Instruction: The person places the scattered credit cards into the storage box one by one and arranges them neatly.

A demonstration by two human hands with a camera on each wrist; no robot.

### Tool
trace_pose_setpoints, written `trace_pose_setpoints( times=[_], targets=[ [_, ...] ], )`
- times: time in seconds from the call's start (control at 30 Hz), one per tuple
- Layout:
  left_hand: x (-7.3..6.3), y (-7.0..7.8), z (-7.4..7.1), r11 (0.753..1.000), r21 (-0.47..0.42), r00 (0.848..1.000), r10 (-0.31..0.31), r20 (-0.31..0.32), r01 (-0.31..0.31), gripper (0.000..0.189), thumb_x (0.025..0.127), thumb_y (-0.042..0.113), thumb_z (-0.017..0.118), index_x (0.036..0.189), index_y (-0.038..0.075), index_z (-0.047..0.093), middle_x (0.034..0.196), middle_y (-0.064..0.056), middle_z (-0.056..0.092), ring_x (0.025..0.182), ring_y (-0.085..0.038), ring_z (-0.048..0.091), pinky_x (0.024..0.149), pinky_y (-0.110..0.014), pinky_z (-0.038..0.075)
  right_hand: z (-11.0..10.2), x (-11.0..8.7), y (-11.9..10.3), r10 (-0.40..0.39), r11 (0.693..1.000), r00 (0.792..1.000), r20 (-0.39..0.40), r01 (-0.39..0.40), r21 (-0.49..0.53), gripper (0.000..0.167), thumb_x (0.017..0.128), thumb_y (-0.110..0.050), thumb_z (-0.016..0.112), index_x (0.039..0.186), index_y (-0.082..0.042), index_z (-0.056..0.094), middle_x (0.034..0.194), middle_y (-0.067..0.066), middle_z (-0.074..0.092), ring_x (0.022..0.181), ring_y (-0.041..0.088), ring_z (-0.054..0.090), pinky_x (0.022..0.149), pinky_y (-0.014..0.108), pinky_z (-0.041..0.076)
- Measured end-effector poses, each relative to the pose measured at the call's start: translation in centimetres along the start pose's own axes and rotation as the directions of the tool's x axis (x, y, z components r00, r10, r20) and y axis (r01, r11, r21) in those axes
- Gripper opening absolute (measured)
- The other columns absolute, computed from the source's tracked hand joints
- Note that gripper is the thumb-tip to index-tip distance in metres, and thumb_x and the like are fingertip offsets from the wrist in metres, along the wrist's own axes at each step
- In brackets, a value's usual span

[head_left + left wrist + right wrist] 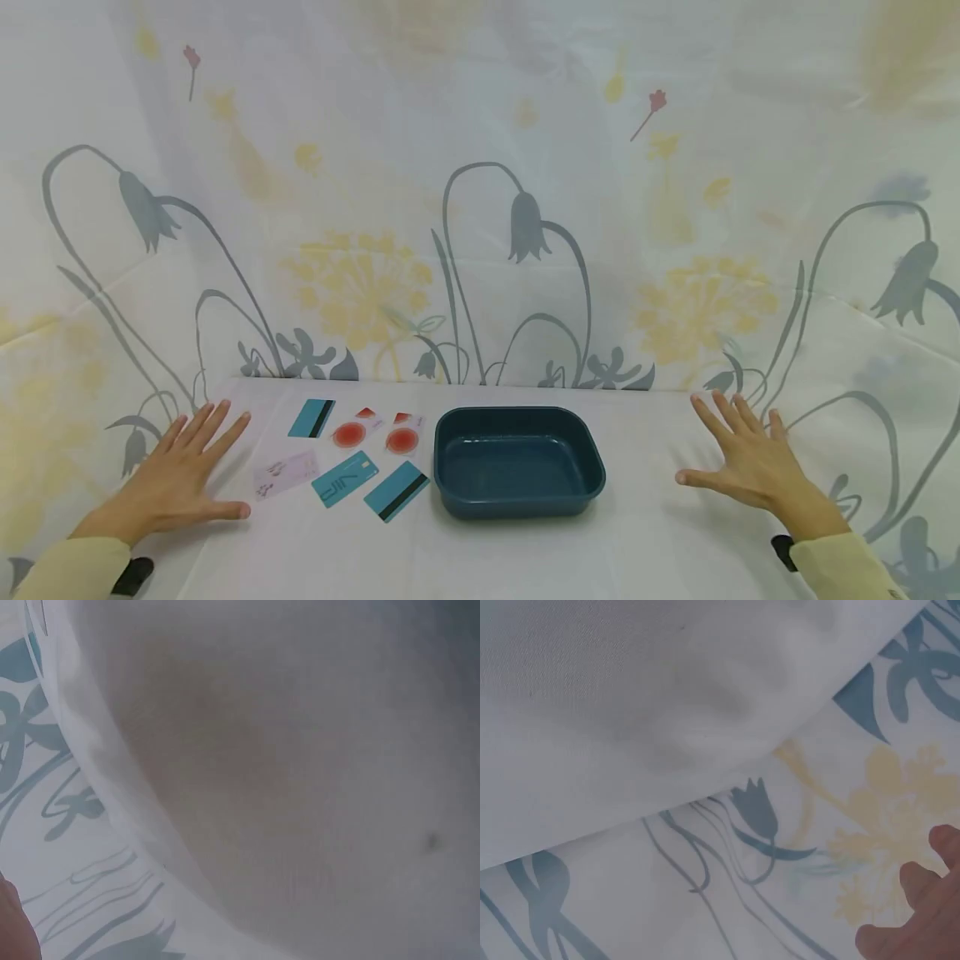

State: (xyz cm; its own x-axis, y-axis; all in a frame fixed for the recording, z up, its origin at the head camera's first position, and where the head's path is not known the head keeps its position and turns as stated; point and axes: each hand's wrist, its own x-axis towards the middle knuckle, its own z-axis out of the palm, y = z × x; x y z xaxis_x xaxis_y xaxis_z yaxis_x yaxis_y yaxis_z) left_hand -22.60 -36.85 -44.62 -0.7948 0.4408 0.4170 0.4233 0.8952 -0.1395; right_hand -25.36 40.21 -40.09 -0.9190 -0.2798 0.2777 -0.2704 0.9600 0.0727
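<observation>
My left hand [180, 479] is spread with straight fingers beside the cards at the left, holding nothing. Nearest to it lies a pale pink card [286, 475]. Around that are a blue card with a black stripe [307, 418], a blue chip card [345, 479], another striped blue card [396, 492] and two cards with red circles [348, 434] [402, 440]. A dark blue rectangular dish [517, 507] stands right of the cards. Farther right, my right hand [757, 462] is also spread and holds nothing. In the right wrist view some fingertips [919, 885] show.
A white cloth covers the table [322, 558]. Behind it hangs a curtain [480, 108] printed with grey bellflowers and yellow blooms. The table's back edge meets this curtain. Only a sliver of hand shows in the left wrist view.
</observation>
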Motion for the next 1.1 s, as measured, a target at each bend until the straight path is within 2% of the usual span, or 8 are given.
trace_pose_setpoints(
  times=[0.1,0.33,0.5,0.63,0.7,0.77,0.93,1.1],
  targets=[
    [0.1,0.3,0.2,1.000,-0.011,1.000,-0.013,-0.001,0.013,0.125,0.061,0.078,0.066,0.154,0.016,0.012,0.159,-0.006,-0.012,0.142,-0.017,-0.020,0.112,-0.044,-0.014,0.2,0.2,-0.3,-0.012,1.000,1.000,-0.013,0.012,0.000,0.112,0.072,-0.075,0.061,0.155,-0.022,0.006,0.157,0.021,0.009,0.139,0.048,0.011,0.101,0.072,-0.006],
    [0.7,1.6,0.1,0.997,-0.066,0.999,-0.030,0.036,0.033,0.123,0.063,0.077,0.066,0.154,0.015,0.012,0.159,-0.009,-0.007,0.142,-0.017,-0.020,0.111,-0.043,-0.016,1.1,0.8,-1.4,-0.044,0.996,0.999,-0.016,0.045,0.071,0.110,0.073,-0.072,0.062,0.155,-0.022,0.006,0.156,0.021,0.013,0.140,0.047,0.009,0.108,0.062,-0.007],
    [1.3,2.5,0.2,0.983,-0.163,0.991,-0.071,0.113,0.089,0.121,0.064,0.076,0.067,0.154,0.015,0.014,0.158,-0.019,0.006,0.144,-0.023,-0.016,0.112,-0.041,-0.016,1.5,1.3,-2.9,-0.042,0.986,0.999,-0.010,0.043,0.163,0.110,0.072,-0.070,0.065,0.155,-0.022,0.010,0.154,0.023,0.020,0.137,0.047,0.020,0.109,0.060,0.009],
    [2.0,3.0,0.3,0.959,-0.242,0.976,-0.102,0.193,0.148,0.122,0.061,0.076,0.068,0.153,0.015,0.017,0.152,-0.027,0.020,0.142,-0.043,0.001,0.111,-0.058,0.000,1.8,1.8,-4.4,-0.042,0.973,0.999,-0.013,0.044,0.225,0.110,0.071,-0.069,0.068,0.155,-0.025,0.012,0.153,0.021,0.024,0.134,0.047,0.028,0.104,0.062,0.021],
    [2.3,3.2,0.3,0.944,-0.273,0.965,-0.123,0.233,0.186,0.122,0.059,0.076,0.069,0.152,0.015,0.021,0.149,-0.028,0.025,0.138,-0.048,0.014,0.105,-0.065,0.015,1.9,2.1,-5.1,-0.051,0.969,0.998,-0.023,0.055,0.242,0.109,0.070,-0.068,0.069,0.154,-0.026,0.013,0.152,0.020,0.026,0.132,0.047,0.031,0.100,0.064,0.026],
    [2.6,3.4,0.4,0.933,-0.292,0.955,-0.134,0.264,0.212,0.121,0.058,0.075,0.071,0.151,0.015,0.024,0.147,-0.028,0.029,0.134,-0.050,0.022,0.100,-0.068,0.023,2.0,2.3,-5.9,-0.061,0.962,0.998,-0.031,0.067,0.263,0.109,0.070,-0.067,0.070,0.154,-0.026,0.014,0.152,0.018,0.027,0.131,0.047,0.032,0.096,0.066,0.030],
    [3.1,3.7,0.5,0.908,-0.332,0.938,-0.150,0.312,0.255,0.115,0.060,0.068,0.075,0.147,0.007,0.033,0.140,-0.029,0.039,0.126,-0.050,0.035,0.095,-0.066,0.032,2.3,2.6,-7.4,-0.088,0.940,0.995,-0.050,0.099,0.327,0.107,0.071,-0.061,0.073,0.154,-0.025,0.016,0.153,0.014,0.028,0.132,0.043,0.034,0.093,0.066,0.034],
    [3.7,4.0,0.3,0.873,-0.384,0.913,-0.147,0.382,0.301,0.107,0.063,0.055,0.081,0.144,0.001,0.037,0.131,-0.026,0.051,0.122,-0.048,0.041,0.097,-0.064,0.032,2.4,2.8,-8.7,-0.110,0.909,0.993,-0.047,0.120,0.400,0.107,0.070,-0.056,0.076,0.154,-0.027,0.016,0.153,0.011,0.029,0.134,0.039,0.034,0.094,0.064,0.035]
  ],
)
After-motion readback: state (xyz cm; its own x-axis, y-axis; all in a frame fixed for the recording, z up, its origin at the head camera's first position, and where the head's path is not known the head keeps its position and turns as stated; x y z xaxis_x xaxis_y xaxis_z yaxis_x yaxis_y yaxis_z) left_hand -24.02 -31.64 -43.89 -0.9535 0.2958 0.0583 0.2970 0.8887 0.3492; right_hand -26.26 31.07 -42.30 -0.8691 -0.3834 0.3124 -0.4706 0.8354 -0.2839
